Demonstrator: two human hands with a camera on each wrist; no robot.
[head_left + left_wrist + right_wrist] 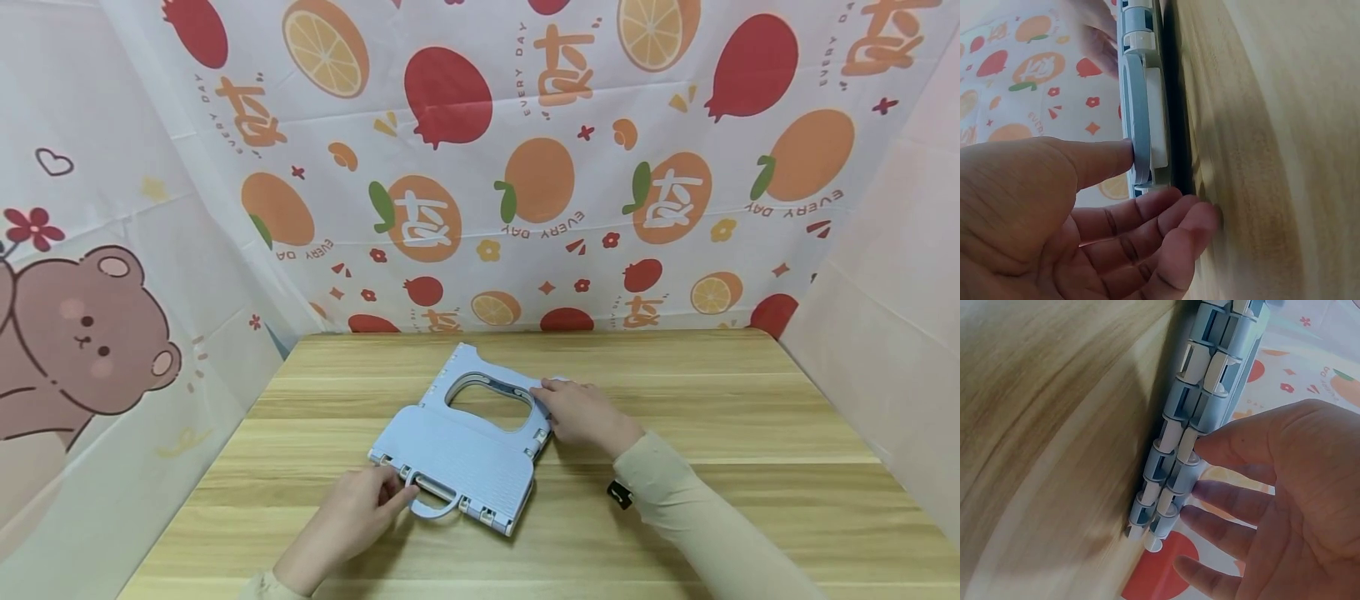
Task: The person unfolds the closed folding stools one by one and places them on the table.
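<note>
A light blue plastic folding stool [457,446] lies folded flat on the table, with a ribbed panel towards me and a leg panel with a large oval opening beyond it. My left hand [352,512] is at its near edge, beside the carry handle [433,510]. In the left wrist view the left thumb [1107,156] presses the handle while the other fingers curl at the stool's edge. My right hand [581,410] rests on the leg panel's right side. In the right wrist view its fairly straight fingers [1229,503] touch the hinged edge [1175,434].
The stool lies on a wood-grain table [697,508]. A small black object [619,494] is partly hidden by the right sleeve [660,475]. A fruit-print cloth [517,108] hangs behind the table, and a bear-print cloth [90,333] hangs on the left.
</note>
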